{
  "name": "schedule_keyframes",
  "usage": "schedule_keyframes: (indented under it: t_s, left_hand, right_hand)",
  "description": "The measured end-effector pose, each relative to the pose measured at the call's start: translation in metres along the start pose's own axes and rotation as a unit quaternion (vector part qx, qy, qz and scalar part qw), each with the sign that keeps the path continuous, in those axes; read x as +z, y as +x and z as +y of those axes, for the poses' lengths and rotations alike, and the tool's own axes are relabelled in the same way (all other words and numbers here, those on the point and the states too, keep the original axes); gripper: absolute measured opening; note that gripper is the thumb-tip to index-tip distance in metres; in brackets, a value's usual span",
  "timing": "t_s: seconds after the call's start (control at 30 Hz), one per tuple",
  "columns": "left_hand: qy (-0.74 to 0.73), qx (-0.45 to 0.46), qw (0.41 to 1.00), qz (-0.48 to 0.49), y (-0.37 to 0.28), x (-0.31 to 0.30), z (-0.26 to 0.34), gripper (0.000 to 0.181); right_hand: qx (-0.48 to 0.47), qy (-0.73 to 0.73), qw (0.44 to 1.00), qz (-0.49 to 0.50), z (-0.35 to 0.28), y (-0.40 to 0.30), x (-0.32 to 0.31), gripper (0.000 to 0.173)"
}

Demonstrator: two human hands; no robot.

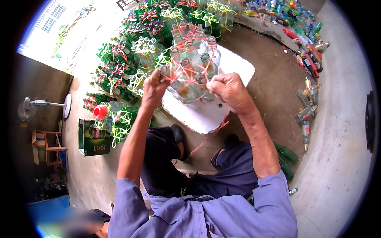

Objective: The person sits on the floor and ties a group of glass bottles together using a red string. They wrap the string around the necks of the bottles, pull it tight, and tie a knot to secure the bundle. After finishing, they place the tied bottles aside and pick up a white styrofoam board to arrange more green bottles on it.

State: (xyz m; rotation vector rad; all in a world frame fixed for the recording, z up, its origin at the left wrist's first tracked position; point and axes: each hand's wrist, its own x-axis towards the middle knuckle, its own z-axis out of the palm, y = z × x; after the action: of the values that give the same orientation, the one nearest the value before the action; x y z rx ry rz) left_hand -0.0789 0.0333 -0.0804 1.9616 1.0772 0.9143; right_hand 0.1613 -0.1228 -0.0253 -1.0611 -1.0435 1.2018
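Note:
A bundle of clear glass bottles (193,59) stands upright on a white board (238,62) before me. Pink plastic twine (190,71) criss-crosses between the bottle necks and loops around the lower sides. At the bundle's near left corner, my left hand (155,87) grips the twine close beside a bottle mouth. Across from it, the fingers of my right hand (230,89) are closed on the twine at the near right side. A loose pink tail (212,134) hangs past the board's front edge towards the floor.
Tied bundles of green bottles (148,23) crowd the far left. A green carton (96,138) and a pedestal fan (44,104) stand left. Loose bottles (305,110) lie along the right wall, beyond them a plastic bottle heap (297,17). Another person (98,220) is at lower left.

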Motion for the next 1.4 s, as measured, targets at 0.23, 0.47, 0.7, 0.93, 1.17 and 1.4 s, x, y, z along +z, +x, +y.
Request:
schedule_keyframes:
  t_s: [0.23, 0.47, 0.7, 0.93, 1.17, 1.4]
  left_hand:
    - [-0.086, -0.055, 0.991, -0.087, 0.040, -0.012, -0.008, 0.047]
    - [-0.157, -0.062, 0.984, -0.049, 0.027, 0.004, -0.005, 0.018]
    - [-0.168, -0.066, 0.983, 0.046, 0.019, -0.001, 0.018, 0.029]
    - [0.257, 0.271, 0.920, 0.117, 0.000, 0.015, 0.121, 0.056]
    - [0.262, 0.163, 0.951, -0.013, 0.019, 0.054, 0.114, 0.064]
    - [0.268, 0.093, 0.959, -0.013, 0.022, 0.063, 0.126, 0.059]
  right_hand:
    - [0.037, -0.004, 0.999, 0.009, 0.010, 0.010, -0.009, 0.023]
    - [0.011, -0.067, 0.994, 0.084, 0.019, 0.016, -0.041, 0.026]
    - [-0.009, -0.104, 0.990, 0.090, 0.016, 0.024, -0.043, 0.025]
    - [0.015, -0.101, 0.990, 0.100, 0.010, 0.022, -0.046, 0.021]
    - [-0.014, -0.122, 0.987, 0.102, 0.014, 0.029, -0.050, 0.021]
    - [-0.018, -0.124, 0.986, 0.115, 0.008, 0.027, -0.048, 0.021]
